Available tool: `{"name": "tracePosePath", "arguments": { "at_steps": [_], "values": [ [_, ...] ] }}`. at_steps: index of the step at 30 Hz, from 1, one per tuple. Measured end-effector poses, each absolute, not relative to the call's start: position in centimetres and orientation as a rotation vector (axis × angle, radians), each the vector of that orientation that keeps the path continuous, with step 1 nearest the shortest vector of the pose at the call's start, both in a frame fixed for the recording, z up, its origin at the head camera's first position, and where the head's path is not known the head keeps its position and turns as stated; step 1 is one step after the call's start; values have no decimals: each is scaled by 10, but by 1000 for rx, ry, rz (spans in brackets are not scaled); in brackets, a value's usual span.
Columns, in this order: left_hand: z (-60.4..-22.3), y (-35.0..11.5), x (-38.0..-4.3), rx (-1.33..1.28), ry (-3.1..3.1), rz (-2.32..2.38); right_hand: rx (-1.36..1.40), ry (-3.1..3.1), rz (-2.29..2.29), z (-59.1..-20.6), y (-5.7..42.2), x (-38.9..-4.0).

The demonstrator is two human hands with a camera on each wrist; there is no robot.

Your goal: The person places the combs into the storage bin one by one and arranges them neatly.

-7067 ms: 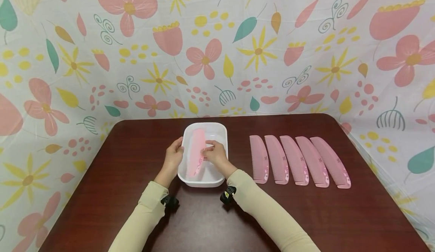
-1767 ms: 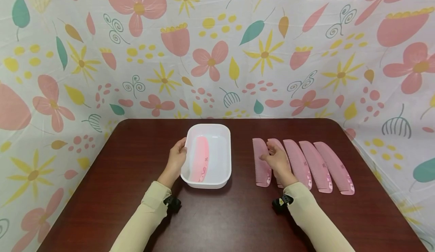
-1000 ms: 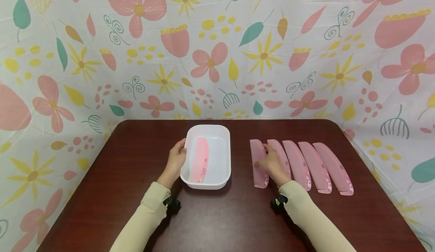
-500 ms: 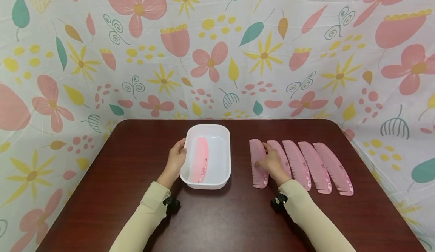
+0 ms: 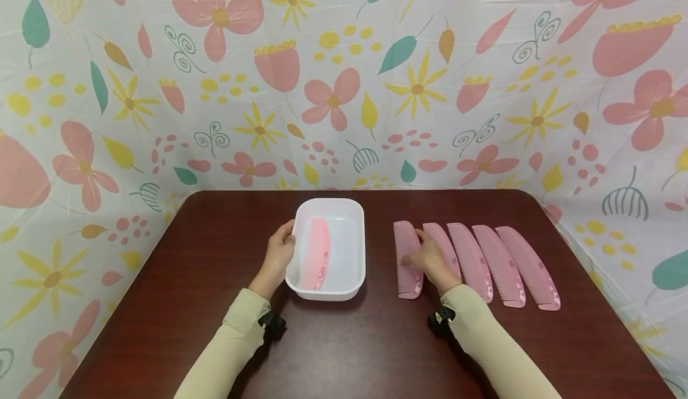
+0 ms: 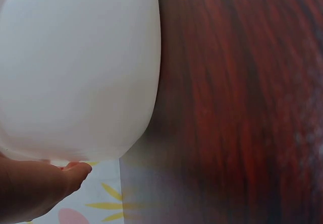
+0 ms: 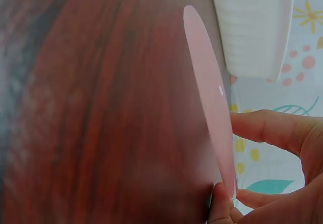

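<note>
From my remote station I am seeing the leftmost translucent pink plastic comb [image 5: 407, 243] lying between the thumb and fingers of the right hand [image 5: 430, 260], the nearer hand. The comb's long axis is running near to far above the dark red-brown wooden table [image 5: 333, 357]; I am not determining whether it is touching. The right fingers are partly spread, pinching the comb across its width. The white rectangular plastic tray [image 5: 325, 295] is standing left of the comb, the left hand [image 5: 280, 251] gripping its left rim.
</note>
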State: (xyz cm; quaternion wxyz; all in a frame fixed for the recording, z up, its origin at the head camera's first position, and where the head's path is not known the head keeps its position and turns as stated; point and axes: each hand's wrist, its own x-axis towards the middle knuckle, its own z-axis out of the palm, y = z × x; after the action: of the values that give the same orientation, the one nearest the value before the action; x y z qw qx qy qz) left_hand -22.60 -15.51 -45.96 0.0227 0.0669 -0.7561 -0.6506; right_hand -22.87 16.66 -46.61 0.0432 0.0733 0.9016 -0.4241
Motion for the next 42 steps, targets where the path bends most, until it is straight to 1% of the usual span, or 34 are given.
{"name": "tracePosePath", "arguments": {
  "at_steps": [9, 21, 42],
  "values": [
    [-459, -154, -225, 213, -2352, -2017, 253, 2671, -1611, -467, 170, -227],
    [-458, -155, -227, 205, -2348, -2022, 318, 2420, -1843, -462, 171, -231],
    [-458, -155, -226, 217, -2336, -2027, 287, 2379, -1902, -449, 173, -233]
  ]
}}
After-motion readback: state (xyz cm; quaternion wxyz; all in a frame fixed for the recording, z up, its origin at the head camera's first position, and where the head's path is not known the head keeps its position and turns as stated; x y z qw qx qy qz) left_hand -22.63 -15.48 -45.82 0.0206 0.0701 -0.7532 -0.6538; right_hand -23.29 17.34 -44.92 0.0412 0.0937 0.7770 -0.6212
